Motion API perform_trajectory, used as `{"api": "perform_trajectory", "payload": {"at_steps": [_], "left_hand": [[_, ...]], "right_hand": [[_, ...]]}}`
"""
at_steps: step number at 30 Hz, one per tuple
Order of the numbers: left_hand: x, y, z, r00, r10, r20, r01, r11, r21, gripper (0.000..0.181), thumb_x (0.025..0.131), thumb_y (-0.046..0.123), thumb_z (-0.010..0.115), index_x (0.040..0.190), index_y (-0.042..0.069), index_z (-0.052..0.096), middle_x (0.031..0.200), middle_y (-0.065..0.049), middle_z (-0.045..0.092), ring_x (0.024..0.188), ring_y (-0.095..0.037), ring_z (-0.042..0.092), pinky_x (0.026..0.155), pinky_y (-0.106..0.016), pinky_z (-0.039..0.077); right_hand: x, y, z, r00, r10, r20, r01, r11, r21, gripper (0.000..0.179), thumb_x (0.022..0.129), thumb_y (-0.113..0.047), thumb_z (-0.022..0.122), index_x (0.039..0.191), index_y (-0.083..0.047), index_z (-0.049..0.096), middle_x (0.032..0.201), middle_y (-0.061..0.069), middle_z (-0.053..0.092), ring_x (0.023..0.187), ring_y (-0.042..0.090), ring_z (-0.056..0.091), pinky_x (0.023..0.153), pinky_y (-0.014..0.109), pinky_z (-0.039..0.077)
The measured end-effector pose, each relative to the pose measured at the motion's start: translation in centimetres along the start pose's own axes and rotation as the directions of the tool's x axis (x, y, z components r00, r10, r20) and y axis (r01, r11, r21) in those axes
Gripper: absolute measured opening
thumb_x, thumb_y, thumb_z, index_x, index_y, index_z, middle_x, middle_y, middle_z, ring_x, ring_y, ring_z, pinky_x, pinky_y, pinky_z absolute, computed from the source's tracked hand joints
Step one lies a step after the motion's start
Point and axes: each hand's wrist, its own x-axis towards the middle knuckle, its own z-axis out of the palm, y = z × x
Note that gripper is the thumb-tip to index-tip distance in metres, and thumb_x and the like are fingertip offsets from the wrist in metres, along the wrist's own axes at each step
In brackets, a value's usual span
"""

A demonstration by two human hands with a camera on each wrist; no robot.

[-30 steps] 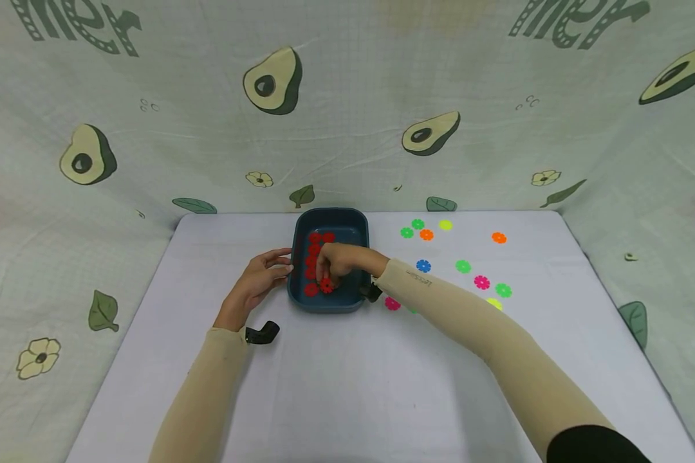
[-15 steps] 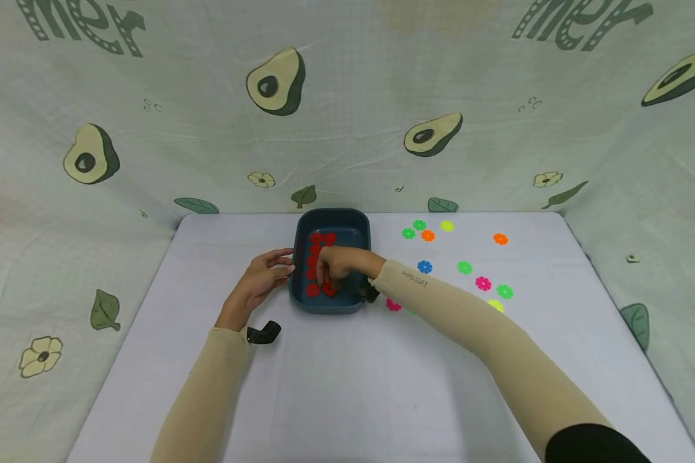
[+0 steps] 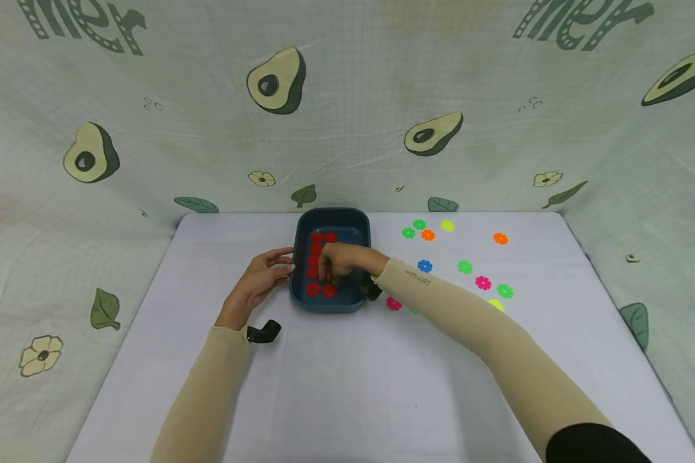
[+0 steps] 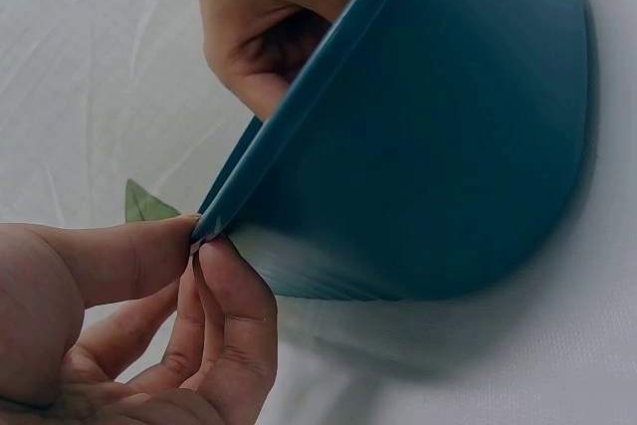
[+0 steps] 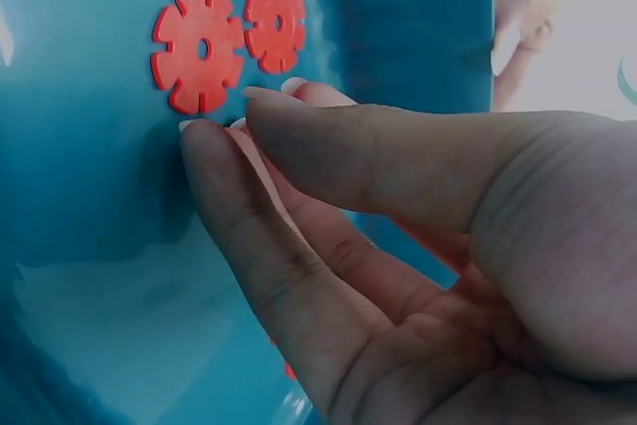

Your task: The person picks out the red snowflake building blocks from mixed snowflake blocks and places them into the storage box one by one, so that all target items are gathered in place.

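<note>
A dark blue plastic tray stands on the white table with several red notched flower discs lying flat inside. My left hand is at its left side; in the left wrist view the thumb and forefinger pinch the rim. My right hand reaches down inside the tray. In the right wrist view its fingertips are just below a red disc, with a second red disc alongside. Nothing shows between the thumb and forefinger. Part of the tray floor is hidden beneath the right hand.
To the tray's right lie scattered flower discs: green, orange, pink, blue and yellow. My right forearm passes over the table and hides some of that side. A printed cloth hangs behind the table.
The red disc at my right fingertips was let go; it now lies flat beside another near the tray's front. The right hand has risen slightly. My left hand stays put.
</note>
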Motion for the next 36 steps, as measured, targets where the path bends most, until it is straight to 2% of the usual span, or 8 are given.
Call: {"api": "perform_trajectory", "payload": {"at_steps": [6,12,17,23,33,36], "left_hand": [[-0.1,0.0,-0.1,1.000,0.000,0.003,0.000,1.000,0.016,0.057,0.105,-0.002,0.060,0.159,0.000,0.043,0.122,-0.005,0.053,0.092,-0.006,0.061,0.081,-0.022,0.054],[0.0,-0.1,-0.3,1.000,0.001,0.012,-0.001,1.000,0.014,0.057,0.105,-0.002,0.060,0.159,0.001,0.043,0.122,-0.005,0.053,0.092,-0.006,0.061,0.081,-0.022,0.054],[0.0,-0.1,-0.3,1.000,0.007,0.017,-0.007,1.000,0.010,0.057,0.105,-0.002,0.060,0.159,0.000,0.042,0.120,-0.004,0.054,0.092,-0.006,0.061,0.081,-0.022,0.054],[0.0,-0.2,-0.3,1.000,0.011,0.020,-0.011,1.000,0.012,0.058,0.105,-0.002,0.060,0.159,-0.001,0.041,0.119,-0.003,0.054,0.092,-0.005,0.061,0.082,-0.022,0.054],[-0.1,-0.1,-0.2,1.000,0.002,0.025,-0.002,1.000,0.026,0.058,0.106,-0.001,0.059,0.161,0.000,0.040,0.122,-0.004,0.053,0.093,-0.005,0.061,0.083,-0.022,0.055],[-0.1,-0.1,-0.1,1.000,-0.001,0.023,0.001,1.000,0.025,0.058,0.106,-0.001,0.059,0.161,0.000,0.040,0.122,-0.005,0.053,0.093,-0.005,0.061,0.082,-0.021,0.055]], "right_hand": [[-0.9,0.6,-0.5,0.999,-0.032,-0.034,0.033,0.998,0.053,0.022,0.089,0.016,0.073,0.107,0.006,0.078,0.097,0.014,0.075,0.086,0.019,0.069,0.078,0.029,0.061],[-3.3,1.2,-1.7,0.991,-0.105,-0.080,0.114,0.987,0.112,0.027,0.088,0.018,0.068,0.112,0.009,0.075,0.101,0.019,0.073,0.083,0.019,0.070,0.078,0.031,0.062],[-5.5,2.2,-2.5,0.984,-0.125,-0.130,0.149,0.970,0.191,0.027,0.090,0.017,0.066,0.115,0.011,0.072,0.109,0.025,0.071,0.086,0.023,0.072,0.082,0.034,0.063],[-7.9,3.7,-2.8,0.979,-0.091,-0.182,0.135,0.959,0.250,0.027,0.092,0.016,0.065,0.116,0.007,0.073,0.117,0.031,0.068,0.091,0.026,0.073,0.085,0.036,0.063],[-11.9,6.4,-2.7,0.966,-0.012,-0.256,0.100,0.938,0.331,0.024,0.094,0.011,0.069,0.117,0.005,0.073,0.115,0.026,0.069,0.092,0.025,0.073,0.087,0.036,0.062],[-13.0,7.2,-2.8,0.961,0.014,-0.275,0.083,0.937,0.339,0.023,0.095,0.008,0.071,0.117,0.003,0.074,0.116,0.024,0.070,0.096,0.027,0.073,0.089,0.040,0.062]]}}
